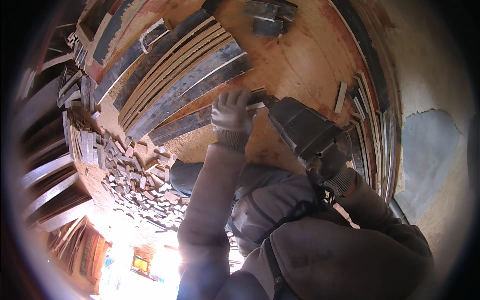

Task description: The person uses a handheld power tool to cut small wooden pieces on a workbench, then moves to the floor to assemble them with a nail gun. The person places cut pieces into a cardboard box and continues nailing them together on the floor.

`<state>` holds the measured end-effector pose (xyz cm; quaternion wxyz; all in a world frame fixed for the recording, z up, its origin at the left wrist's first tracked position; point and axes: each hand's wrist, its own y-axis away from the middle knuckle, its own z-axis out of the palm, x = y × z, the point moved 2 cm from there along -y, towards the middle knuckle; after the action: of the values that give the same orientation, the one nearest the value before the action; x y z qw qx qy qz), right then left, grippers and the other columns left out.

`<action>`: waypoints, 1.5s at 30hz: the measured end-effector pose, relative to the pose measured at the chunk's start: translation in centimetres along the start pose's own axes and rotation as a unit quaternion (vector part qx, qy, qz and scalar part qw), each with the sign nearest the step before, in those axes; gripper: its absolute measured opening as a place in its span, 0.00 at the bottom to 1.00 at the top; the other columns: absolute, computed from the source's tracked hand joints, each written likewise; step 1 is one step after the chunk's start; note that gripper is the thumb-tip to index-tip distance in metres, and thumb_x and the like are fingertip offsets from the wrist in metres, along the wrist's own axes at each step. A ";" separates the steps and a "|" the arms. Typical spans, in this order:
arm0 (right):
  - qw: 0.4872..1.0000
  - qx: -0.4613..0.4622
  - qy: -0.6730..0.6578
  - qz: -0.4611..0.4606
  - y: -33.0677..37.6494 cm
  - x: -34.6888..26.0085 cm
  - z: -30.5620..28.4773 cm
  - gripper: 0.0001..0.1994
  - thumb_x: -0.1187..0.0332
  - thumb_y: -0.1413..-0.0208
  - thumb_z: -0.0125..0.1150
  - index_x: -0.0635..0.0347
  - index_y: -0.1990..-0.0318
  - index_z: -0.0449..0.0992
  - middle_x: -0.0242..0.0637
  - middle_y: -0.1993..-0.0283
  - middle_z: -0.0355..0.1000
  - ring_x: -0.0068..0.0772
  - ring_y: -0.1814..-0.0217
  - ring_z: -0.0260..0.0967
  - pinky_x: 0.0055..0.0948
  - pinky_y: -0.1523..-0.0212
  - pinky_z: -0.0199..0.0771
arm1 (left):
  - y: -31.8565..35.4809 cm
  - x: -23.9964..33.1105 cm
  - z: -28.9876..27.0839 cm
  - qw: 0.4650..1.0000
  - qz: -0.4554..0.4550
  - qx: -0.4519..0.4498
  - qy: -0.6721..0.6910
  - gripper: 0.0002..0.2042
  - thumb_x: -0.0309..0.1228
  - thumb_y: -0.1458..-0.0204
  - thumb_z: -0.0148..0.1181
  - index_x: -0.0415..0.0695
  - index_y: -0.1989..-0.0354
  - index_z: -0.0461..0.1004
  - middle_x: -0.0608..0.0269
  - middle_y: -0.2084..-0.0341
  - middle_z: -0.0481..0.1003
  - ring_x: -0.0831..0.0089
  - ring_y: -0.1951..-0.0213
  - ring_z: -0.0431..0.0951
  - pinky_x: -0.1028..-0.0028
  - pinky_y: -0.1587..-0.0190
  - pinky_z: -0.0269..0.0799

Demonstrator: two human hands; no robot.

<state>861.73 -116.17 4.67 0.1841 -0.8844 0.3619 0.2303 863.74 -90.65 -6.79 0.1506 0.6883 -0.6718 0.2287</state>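
Note:
My left hand (231, 112), in a pale glove with a ribbed cuff, is closed over a narrow dark-faced board (181, 128) near its right end. My right hand (327, 162), in a dark glove, is wrapped round the rear of a bulky dark power tool (301, 124), whose exact kind I cannot make out. The tool's narrow front tip is close to the board's right end, just right of my left hand. Whether tip and board touch is not clear. Beyond the left hand lies a stack of long boards (172, 75), fanned out with dark faces and pale edges.
Short offcut blocks (142, 175) lie heaped at the left. Several dark blocks (270, 17) sit at the far side of the dusty floor (295, 60). Long strips (372, 145) line the right wall (430, 150), with a small loose piece (341, 97) nearby. Bright light glares at the lower left.

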 end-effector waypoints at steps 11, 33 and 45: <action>0.978 0.027 -0.174 0.112 -2.5 -3.2 -0.3 0.26 0.49 0.28 0.51 0.63 0.38 0.75 0.45 0.45 0.80 0.48 0.47 0.80 0.46 0.45 0.80 | 1.6 -0.9 -0.8 1.000 -0.004 -0.006 0.021 0.25 0.32 0.62 0.79 0.51 0.51 0.83 0.64 0.56 0.83 0.55 0.52 0.81 0.56 0.48 0.76; 0.990 -0.028 0.136 0.010 0.4 -6.0 -3.5 0.15 0.69 0.38 0.63 0.53 0.43 0.80 0.42 0.42 0.78 0.44 0.44 0.79 0.45 0.45 0.77 | 4.3 -3.7 -5.9 0.996 0.002 -0.040 -0.084 0.34 0.49 0.67 0.84 0.55 0.47 0.82 0.61 0.50 0.76 0.53 0.45 0.77 0.53 0.46 0.79; 0.842 -0.138 -0.245 0.460 9.4 -0.6 -3.3 0.30 0.61 0.38 0.69 0.61 0.31 0.70 0.50 0.34 0.72 0.49 0.31 0.70 0.47 0.31 0.71 | 0.0 -3.1 -7.9 0.991 0.097 -0.069 -0.059 0.27 0.45 0.61 0.81 0.51 0.52 0.81 0.60 0.57 0.75 0.55 0.52 0.79 0.56 0.53 0.81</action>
<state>855.41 -123.72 6.21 0.0159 -0.5473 0.6346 0.5454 862.89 -83.92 -1.74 0.1351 0.6200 -0.7572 0.1547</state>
